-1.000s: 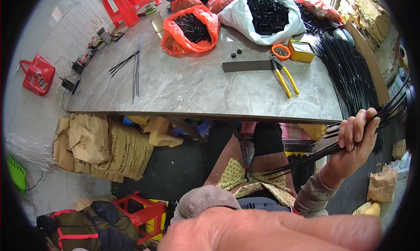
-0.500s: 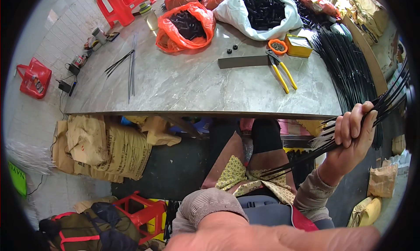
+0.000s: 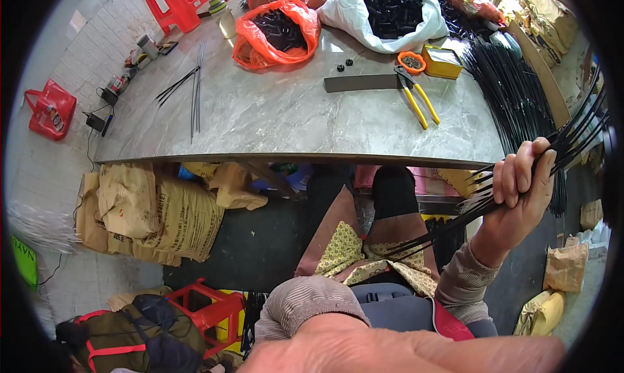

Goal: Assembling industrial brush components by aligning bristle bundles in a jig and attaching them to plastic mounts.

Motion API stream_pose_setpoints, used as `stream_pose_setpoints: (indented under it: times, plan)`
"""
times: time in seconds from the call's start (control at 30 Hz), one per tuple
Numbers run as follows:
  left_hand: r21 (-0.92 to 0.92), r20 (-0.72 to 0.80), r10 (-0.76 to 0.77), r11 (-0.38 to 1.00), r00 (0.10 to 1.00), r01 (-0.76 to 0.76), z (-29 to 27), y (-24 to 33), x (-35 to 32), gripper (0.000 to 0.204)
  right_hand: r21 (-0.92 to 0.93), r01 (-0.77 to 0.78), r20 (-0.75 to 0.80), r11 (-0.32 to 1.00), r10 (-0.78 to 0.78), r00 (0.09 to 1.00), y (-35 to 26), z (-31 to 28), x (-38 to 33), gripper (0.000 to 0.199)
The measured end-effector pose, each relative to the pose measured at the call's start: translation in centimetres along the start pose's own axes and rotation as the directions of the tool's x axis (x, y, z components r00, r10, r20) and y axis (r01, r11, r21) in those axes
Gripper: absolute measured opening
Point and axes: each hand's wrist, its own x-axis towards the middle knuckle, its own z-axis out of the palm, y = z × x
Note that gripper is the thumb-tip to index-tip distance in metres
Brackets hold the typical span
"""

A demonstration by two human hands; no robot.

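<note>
One grey marbled desk [image 3: 260, 116] is spreading across the far part of the room, with a white tiled wall [image 3: 75, 67] rising on the left and paper sacks [image 3: 188, 220] slumping on the dark floor [image 3: 260, 236] below. One pair of yellow-handled pliers [image 3: 426, 104] is lying on the right, its head meeting the end of a single dark flat bar [image 3: 361, 83]; two small black caps [image 3: 340, 68] are sitting just beyond. One orange-red bag [image 3: 253, 55] and one white bag [image 3: 437, 28] are standing at the far side, both holding black pieces; nearby, an orange dish [image 3: 422, 67] is holding small bits beside a yellow box [image 3: 443, 68]. The right hand [image 3: 520, 191] is wrapping its grip firmly around a bundle of black strips [image 3: 468, 218], by the desk's near right edge. The left hand [image 3: 390, 353] is looming nearest; I cannot tell how its grip is set or whether it is holding anything.
</note>
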Motion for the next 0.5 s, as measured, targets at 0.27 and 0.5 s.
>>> stream_pose_setpoints:
  times: [0.27, 0.5]
  plan:
    - [-0.054, -0.033, 0.030, 0.998, 0.999, -0.031, -1.1, 1.1, 0.0, 0.024, -0.031, -0.022, -0.078, 0.999, 0.019, 0.997, -0.2, 0.6, -0.5, 0.032]
    - [-0.082, -0.048, 0.075, 0.994, 0.996, -0.078, -0.2, 0.0, 0.8, 0.025, -0.043, -0.028, -0.070, 0.999, 0.025, 0.997, -0.3, 1.2, -1.0, 0.032]
